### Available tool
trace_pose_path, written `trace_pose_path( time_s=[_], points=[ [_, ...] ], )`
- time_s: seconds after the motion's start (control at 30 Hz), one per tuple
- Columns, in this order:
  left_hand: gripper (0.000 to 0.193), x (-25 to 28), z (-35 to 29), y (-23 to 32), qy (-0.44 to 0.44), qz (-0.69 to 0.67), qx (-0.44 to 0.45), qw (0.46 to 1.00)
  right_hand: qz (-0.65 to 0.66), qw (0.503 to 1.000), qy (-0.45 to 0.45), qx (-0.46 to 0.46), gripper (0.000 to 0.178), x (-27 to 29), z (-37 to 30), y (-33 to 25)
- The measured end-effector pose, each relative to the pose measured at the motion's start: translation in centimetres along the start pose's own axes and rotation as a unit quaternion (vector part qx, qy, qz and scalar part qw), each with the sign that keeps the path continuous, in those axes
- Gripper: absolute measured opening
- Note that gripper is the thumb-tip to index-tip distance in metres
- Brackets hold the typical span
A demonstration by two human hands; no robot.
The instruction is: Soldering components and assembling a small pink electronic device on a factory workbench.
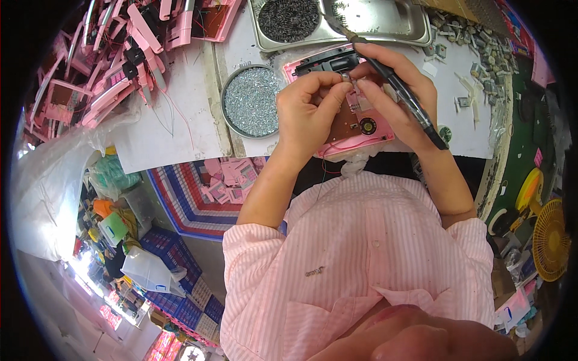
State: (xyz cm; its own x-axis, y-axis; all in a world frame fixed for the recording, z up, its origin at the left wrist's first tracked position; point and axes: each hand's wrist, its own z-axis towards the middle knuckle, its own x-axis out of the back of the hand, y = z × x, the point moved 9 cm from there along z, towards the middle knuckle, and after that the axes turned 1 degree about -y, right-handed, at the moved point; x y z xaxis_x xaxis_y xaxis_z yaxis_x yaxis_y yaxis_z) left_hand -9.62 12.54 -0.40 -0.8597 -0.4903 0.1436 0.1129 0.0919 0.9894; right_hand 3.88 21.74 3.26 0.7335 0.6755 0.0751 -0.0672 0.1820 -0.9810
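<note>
— Pink casing [355,129], the flat one with the brown board and the round yellow part showing: that's what both hands are on. It lies on the white counter [180,126], right at its near edge in front of the person.

— Which way does it run?

— Long axis from about ten o'clock to four o'clock, black end farthest from the body. The left hand [307,111] comes in from eight o'clock, thumb and forefinger pinched shut on a small silvery part [347,77] over the casing's upper half. The right hand [394,90] is closed around a black tool [397,90] that slants from eleven to five, its fingertips meeting the left's.

— Which is nearer?

— Both touch it, I'd say. The round tin of shiny bits [251,101] sits at nine o'clock from the left hand, the steel tray [397,24] at twelve.
</note>
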Motion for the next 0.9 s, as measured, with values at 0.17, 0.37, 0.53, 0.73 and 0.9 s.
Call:
trace_pose_path(
  time_s=[0.17,0.37,0.53,0.73,0.9],
  points=[
    [0.010,-0.1,-0.1,0.2,-0.019,0.019,-0.005,1.000,0.018,1.000,-0.020,-0.011,0.044,-1.1,0.7,0.3],
    [0.009,0.3,0.0,0.2,-0.025,0.005,-0.007,1.000,0.000,1.000,-0.017,-0.027,0.046,-1.0,0.8,0.6],
    [0.009,0.5,-0.2,-0.8,-0.022,-0.035,0.007,0.999,0.018,0.999,0.005,-0.030,0.047,-0.9,0.7,1.4],
    [0.008,1.0,0.2,-1.4,0.013,-0.129,0.046,0.990,-0.022,0.999,0.036,0.024,0.048,-0.2,0.2,0.6],
    [0.009,0.9,1.4,1.3,-0.014,0.166,-0.077,0.983,-0.181,0.972,0.015,0.152,0.050,-1.0,-0.4,-1.1]
  ],
)
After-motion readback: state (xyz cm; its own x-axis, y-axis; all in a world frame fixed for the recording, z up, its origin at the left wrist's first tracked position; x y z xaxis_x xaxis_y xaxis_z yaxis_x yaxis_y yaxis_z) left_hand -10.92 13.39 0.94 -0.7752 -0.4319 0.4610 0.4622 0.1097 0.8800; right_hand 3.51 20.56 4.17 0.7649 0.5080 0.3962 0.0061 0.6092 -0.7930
